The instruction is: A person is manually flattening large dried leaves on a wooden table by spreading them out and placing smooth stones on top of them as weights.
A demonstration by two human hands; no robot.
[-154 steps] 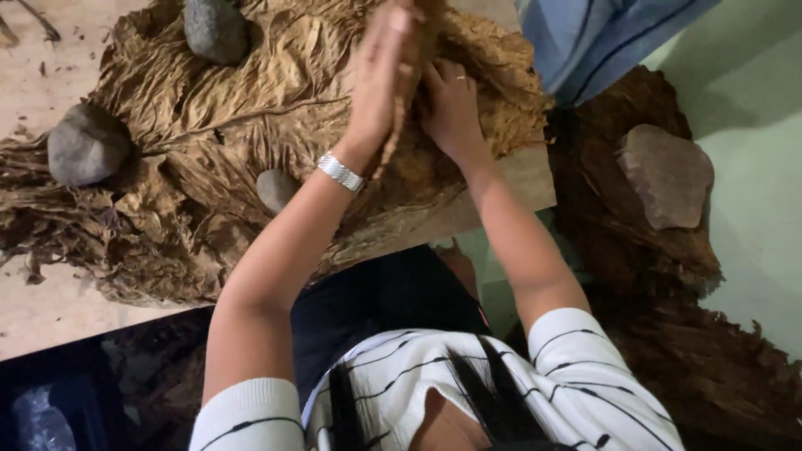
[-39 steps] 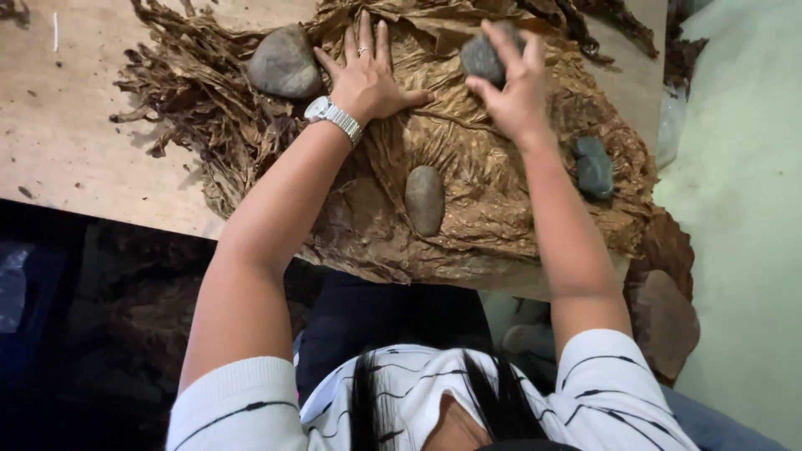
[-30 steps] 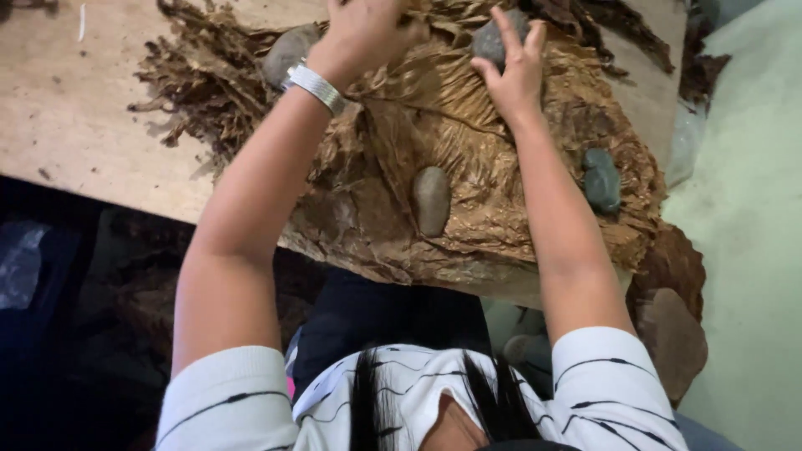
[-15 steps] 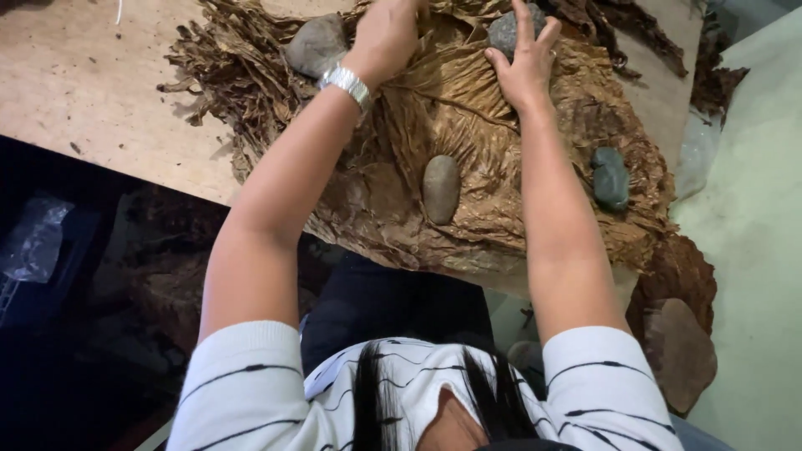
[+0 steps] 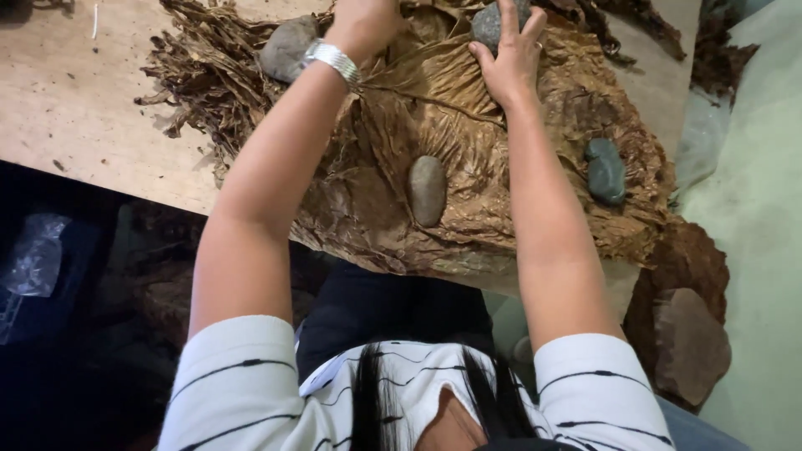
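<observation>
- Wooden table carries a heap of dried brown leaves, which overhangs the near edge toward the person's lap.
- Since a second ago the right hand has let go of the grey stone; it now lies spread, palm down, on the top leaf, fingertips touching the stone just beyond them.
- Left hand has slid farther up the leaf; it runs out of frame, so whether it is spread or curled I cannot tell.
- Wristwatch sits beside another stone.
- Nearer than both hands lies an oval stone; right of the right forearm, a greenish stone.
- To my eye the leaf is being smoothed flat, with the stones as weights.
</observation>
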